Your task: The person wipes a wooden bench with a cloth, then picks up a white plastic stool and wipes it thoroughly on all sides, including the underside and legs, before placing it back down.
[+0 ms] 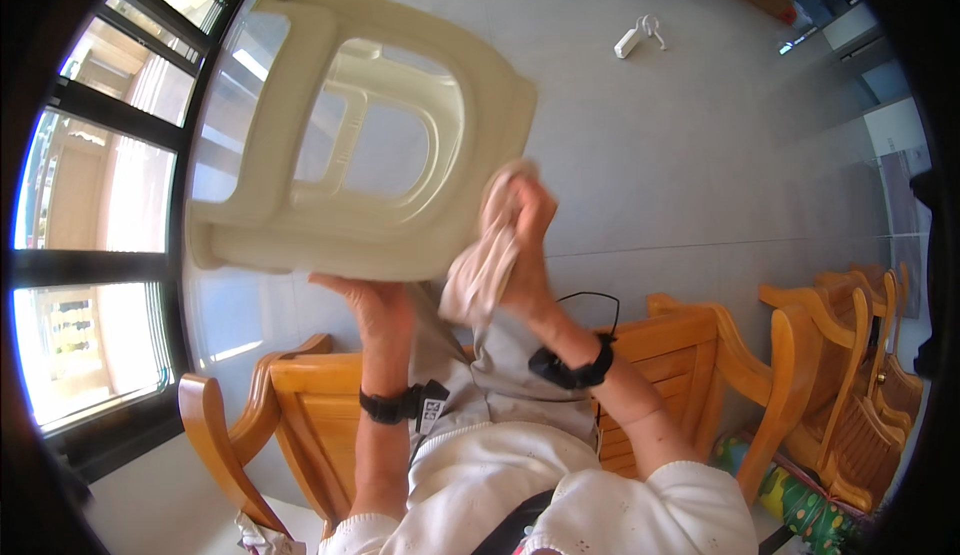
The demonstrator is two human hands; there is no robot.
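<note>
Stool pale beige, plain. Lower right of stool: cloth pale pink. Left: window frame black. Below: bench orange-brown, top white. Well below right: fabric green, multicolour-patterned. Around: floor grey.

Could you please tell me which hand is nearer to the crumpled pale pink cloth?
Right: the right hand holds the crumpled pale pink cloth; the left hand is apart from it, to its left, at the lower edge of the beige plastic frame.
</note>
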